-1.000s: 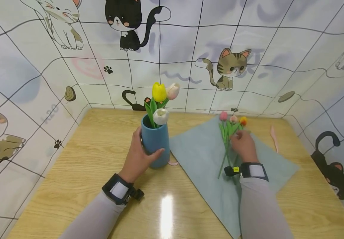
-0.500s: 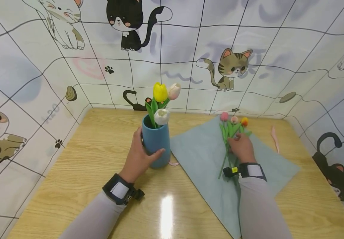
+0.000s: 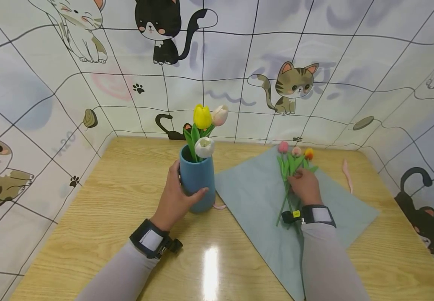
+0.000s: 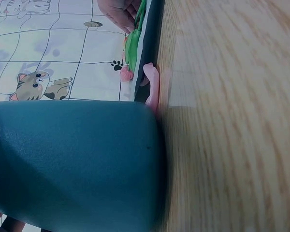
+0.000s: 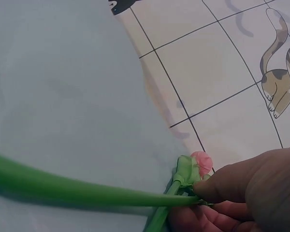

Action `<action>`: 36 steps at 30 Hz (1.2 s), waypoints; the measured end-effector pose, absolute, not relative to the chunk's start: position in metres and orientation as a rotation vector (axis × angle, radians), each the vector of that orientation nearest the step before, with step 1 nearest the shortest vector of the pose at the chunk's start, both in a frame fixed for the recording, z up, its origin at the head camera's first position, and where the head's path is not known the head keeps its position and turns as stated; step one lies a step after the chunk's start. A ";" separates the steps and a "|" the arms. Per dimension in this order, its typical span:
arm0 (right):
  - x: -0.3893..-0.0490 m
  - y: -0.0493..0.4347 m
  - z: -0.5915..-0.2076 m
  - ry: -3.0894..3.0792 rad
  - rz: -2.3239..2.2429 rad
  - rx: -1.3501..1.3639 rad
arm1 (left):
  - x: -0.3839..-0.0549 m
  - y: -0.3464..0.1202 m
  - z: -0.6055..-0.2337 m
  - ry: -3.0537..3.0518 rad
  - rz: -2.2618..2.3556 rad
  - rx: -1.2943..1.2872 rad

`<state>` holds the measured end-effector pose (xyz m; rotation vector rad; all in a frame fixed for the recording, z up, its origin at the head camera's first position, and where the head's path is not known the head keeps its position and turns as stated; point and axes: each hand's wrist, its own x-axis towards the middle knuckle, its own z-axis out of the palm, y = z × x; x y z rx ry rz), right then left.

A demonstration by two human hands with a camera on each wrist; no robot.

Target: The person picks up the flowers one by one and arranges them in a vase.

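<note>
Blue, the vase (image 3: 199,184) gripped by the left hand (image 3: 174,196) stood left of the nearward-pointing stem (image 5: 87,193) the right hand (image 3: 306,187) pinched

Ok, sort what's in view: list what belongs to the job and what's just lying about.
In the job, it seems:
Vase, held by the left hand
Three tulips in it
Loose tulips, one pinched by the right hand

Probably just lying about:
Sheet under the loose tulips
Near pink strip
Far pink strip
</note>
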<state>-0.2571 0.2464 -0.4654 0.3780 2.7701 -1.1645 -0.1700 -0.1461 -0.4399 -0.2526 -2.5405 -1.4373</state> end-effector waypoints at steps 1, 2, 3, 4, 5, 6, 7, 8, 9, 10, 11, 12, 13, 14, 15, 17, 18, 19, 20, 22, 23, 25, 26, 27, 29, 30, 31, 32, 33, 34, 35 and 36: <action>-0.257 0.247 -0.466 2.770 -1.169 0.373 | -0.170 -0.146 -0.440 -2.541 -1.434 -0.255; -0.257 0.248 -0.466 2.765 -1.175 0.370 | -0.170 -0.146 -0.440 -2.539 -1.433 -0.257; -0.257 0.248 -0.467 2.757 -1.183 0.370 | -0.170 -0.146 -0.440 -2.538 -1.431 -0.258; -0.258 0.249 -0.468 2.746 -1.193 0.372 | -0.169 -0.145 -0.439 -2.536 -1.429 -0.259; -0.258 0.250 -0.469 2.737 -1.202 0.374 | -0.169 -0.145 -0.439 -2.534 -1.428 -0.261; -0.258 0.250 -0.470 2.725 -1.209 0.380 | -0.169 -0.145 -0.439 -2.533 -1.428 -0.263; -0.258 0.251 -0.470 2.713 -1.217 0.385 | -0.169 -0.145 -0.440 -2.531 -1.427 -0.265; -0.258 0.251 -0.471 2.701 -1.220 0.393 | -0.169 -0.145 -0.440 -2.530 -1.428 -0.266; -0.259 0.252 -0.471 2.690 -1.223 0.399 | -0.169 -0.145 -0.440 -2.529 -1.428 -0.266; -0.259 0.252 -0.471 2.681 -1.223 0.407 | -0.169 -0.145 -0.440 -2.528 -1.430 -0.268; -0.259 0.252 -0.470 2.676 -1.218 0.412 | -0.169 -0.145 -0.440 -2.527 -1.432 -0.269; -0.259 0.252 -0.469 2.668 -1.216 0.419 | -0.169 -0.146 -0.440 -2.527 -1.433 -0.270; -0.259 0.251 -0.468 2.662 -1.217 0.421 | -0.169 -0.146 -0.441 -2.526 -1.434 -0.270; -0.258 0.251 -0.467 2.655 -1.220 0.425 | -0.169 -0.146 -0.441 -2.526 -1.434 -0.271; -0.258 0.251 -0.466 2.646 -1.231 0.426 | -0.169 -0.146 -0.441 -2.525 -1.435 -0.271; -0.257 0.252 -0.463 2.634 -1.253 0.417 | -0.170 -0.146 -0.441 -2.527 -1.434 -0.271; -0.256 0.252 -0.462 2.623 -1.274 0.412 | -0.170 -0.146 -0.441 -2.527 -1.435 -0.269; -0.256 0.254 -0.461 2.613 -1.294 0.404 | -0.170 -0.146 -0.441 -2.528 -1.436 -0.268; -0.255 0.254 -0.461 2.596 -1.325 0.398 | -0.170 -0.146 -0.441 -2.528 -1.437 -0.266; -0.253 0.257 -0.460 2.566 -1.381 0.384 | -0.171 -0.146 -0.441 -2.530 -1.435 -0.266; -0.253 0.258 -0.459 2.541 -1.418 0.386 | -0.171 -0.146 -0.442 -2.529 -1.436 -0.265; -0.251 0.259 -0.459 2.496 -1.484 0.383 | -0.171 -0.146 -0.442 -2.527 -1.435 -0.264; -0.251 0.260 -0.459 2.475 -1.513 0.381 | -0.172 -0.146 -0.442 -2.527 -1.434 -0.264; -0.251 0.260 -0.459 2.463 -1.530 0.380 | -0.172 -0.146 -0.443 -2.527 -1.434 -0.265; -0.251 0.261 -0.459 2.439 -1.565 0.380 | -0.172 -0.146 -0.443 -2.528 -1.436 -0.261; -0.251 0.261 -0.459 2.437 -1.573 0.377 | -0.172 -0.146 -0.443 -2.529 -1.437 -0.261; -0.251 0.261 -0.459 2.433 -1.582 0.377 | -0.172 -0.146 -0.443 -2.530 -1.438 -0.261; -0.251 0.262 -0.459 2.429 -1.589 0.380 | -0.172 -0.146 -0.442 -2.530 -1.439 -0.263; -0.251 0.262 -0.460 2.426 -1.595 0.383 | -0.172 -0.146 -0.442 -2.530 -1.438 -0.263; -0.252 0.262 -0.460 2.423 -1.605 0.382 | -0.172 -0.146 -0.442 -2.529 -1.438 -0.264; -0.252 0.262 -0.460 2.420 -1.613 0.384 | -0.172 -0.146 -0.442 -2.528 -1.438 -0.265; -0.252 0.262 -0.460 2.415 -1.621 0.385 | -0.172 -0.146 -0.442 -2.527 -1.437 -0.267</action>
